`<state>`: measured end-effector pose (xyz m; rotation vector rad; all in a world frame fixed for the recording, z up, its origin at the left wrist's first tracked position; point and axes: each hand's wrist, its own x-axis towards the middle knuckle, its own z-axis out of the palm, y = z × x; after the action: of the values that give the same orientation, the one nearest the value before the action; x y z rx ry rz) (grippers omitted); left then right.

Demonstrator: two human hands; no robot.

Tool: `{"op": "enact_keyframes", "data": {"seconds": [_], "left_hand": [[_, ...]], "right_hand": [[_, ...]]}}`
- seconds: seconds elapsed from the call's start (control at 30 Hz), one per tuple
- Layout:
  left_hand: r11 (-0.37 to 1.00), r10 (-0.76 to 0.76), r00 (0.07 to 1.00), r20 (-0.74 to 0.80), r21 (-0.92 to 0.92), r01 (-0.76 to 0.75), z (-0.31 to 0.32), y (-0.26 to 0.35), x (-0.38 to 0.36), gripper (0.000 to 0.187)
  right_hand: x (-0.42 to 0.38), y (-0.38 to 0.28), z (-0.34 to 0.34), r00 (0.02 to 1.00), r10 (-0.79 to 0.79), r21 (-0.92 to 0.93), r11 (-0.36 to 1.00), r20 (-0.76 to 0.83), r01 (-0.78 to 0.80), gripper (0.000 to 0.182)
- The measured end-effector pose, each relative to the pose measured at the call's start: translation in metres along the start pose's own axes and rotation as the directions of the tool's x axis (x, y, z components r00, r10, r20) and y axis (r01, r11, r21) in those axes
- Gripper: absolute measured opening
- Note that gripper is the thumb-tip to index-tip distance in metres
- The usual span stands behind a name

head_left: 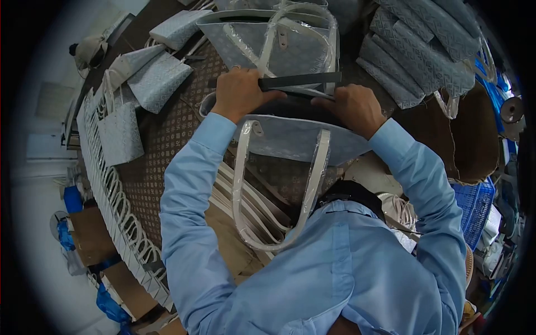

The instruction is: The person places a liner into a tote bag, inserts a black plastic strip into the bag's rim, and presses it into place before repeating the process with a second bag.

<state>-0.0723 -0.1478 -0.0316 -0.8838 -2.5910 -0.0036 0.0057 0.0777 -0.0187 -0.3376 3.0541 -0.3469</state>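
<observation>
Evenly does it: my left hand (239,92) closed around dark strip (304,81), right hand (360,107) closed at rim of gray bag (301,139). Bag lies between hands, bodyward, over tabletop (167,131). Level grips and matched tension should limit rim creases.

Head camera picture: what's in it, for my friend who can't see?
A person's left hand holds a dark flat strip, and the right hand is at the open top of a pale tote bag with white handles in clear plastic. Smaller patterned bags lie on a brown patterned surface at upper left.
</observation>
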Motion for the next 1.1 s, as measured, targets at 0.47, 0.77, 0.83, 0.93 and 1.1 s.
{"op": "enact_keyframes", "data": {"seconds": [0.47, 0.77, 0.83, 0.93, 1.1], "left_hand": [[0.997, 0.071, 0.992, -0.109, -0.017, -0.073, -0.033, -0.058, -0.044, 0.034], [0.653, 0.057, 0.891, 0.451, -0.692, 0.309, -0.146, -0.042, -0.051, 0.027], [0.677, 0.062, 0.791, 0.609, -0.608, 0.415, -0.137, -0.023, -0.043, 0.025], [0.97, 0.142, 0.826, 0.545, -0.244, -0.005, -0.112, 0.008, -0.034, 0.034], [0.952, 0.219, 0.822, 0.527, -0.299, -0.062, -0.096, 0.0, -0.022, 0.025]], "right_hand": [[-0.022, 0.064, -0.015, 0.971, -0.188, 0.227, 0.949, -0.145, 0.218, 0.034], [-0.056, 0.026, -0.045, 0.853, -0.335, 0.645, 0.559, -0.4, 0.521, 0.056], [-0.046, -0.002, -0.033, 0.866, -0.277, 0.704, 0.505, -0.416, 0.499, 0.063], [-0.038, -0.007, -0.029, 0.911, -0.217, 0.806, 0.424, -0.351, 0.412, 0.078], [-0.042, 0.021, -0.013, 0.991, -0.13, 0.999, 0.002, -0.037, 0.037, 0.044]]}}
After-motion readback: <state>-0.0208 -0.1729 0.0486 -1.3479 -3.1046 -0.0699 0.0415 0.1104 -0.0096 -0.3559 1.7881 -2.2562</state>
